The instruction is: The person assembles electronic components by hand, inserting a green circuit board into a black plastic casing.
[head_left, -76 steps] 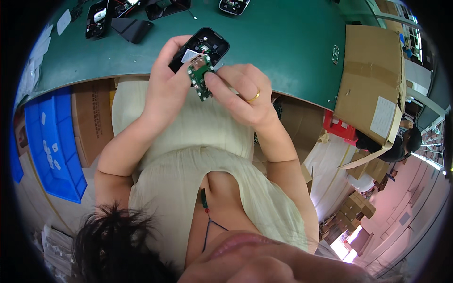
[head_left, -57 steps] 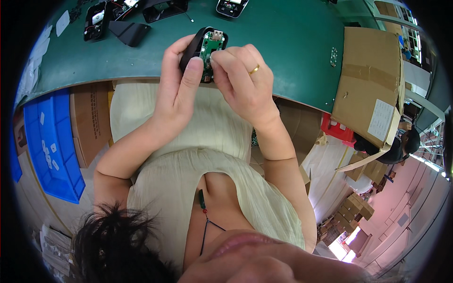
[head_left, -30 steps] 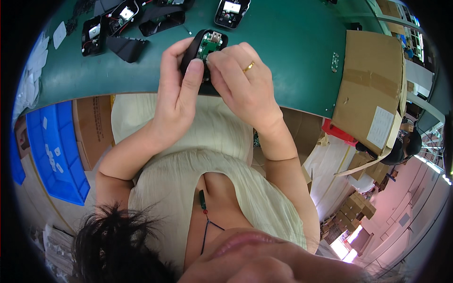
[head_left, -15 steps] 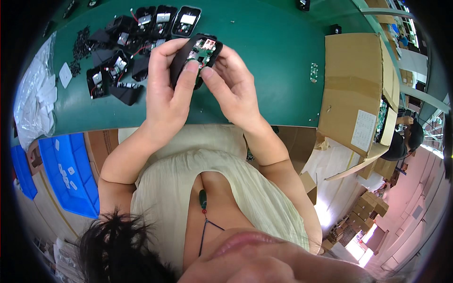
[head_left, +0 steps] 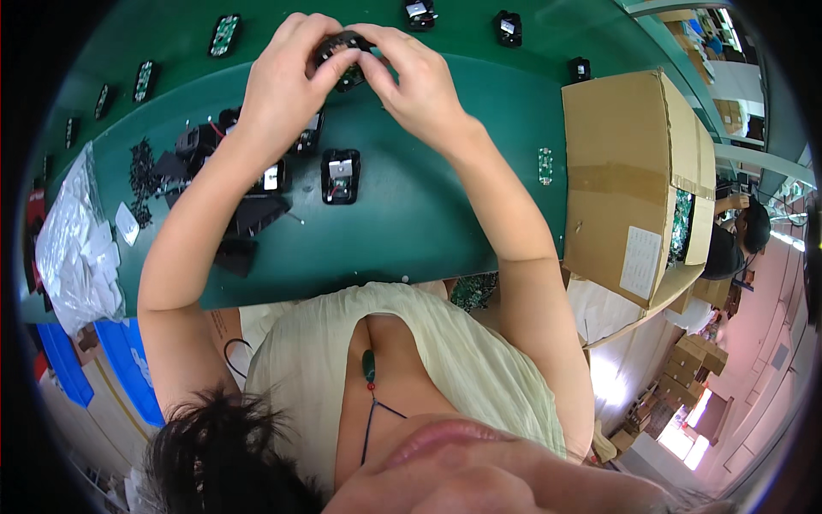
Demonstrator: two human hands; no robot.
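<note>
Both of my hands are stretched toward the far side of the green table, gripping one black plastic housing with a circuit board inside. My left hand wraps its left side, thumb pressed over the top. The fingers of my right hand curl round the right side, with the thumb at its near edge. Below them an open black housing with a silver block in it lies on the table. A heap of more black housings sits partly hidden under my left forearm.
Small black parts and a clear bag of white pieces lie at left. Along the far green strip, housings with boards stand spaced apart. A cardboard box and a loose circuit board are at right. Blue bins stand below.
Both hands have moved away from my body with the housing, toward the far strip. My view has shifted, bringing the row of spaced housings and the single housing on the table into sight.
</note>
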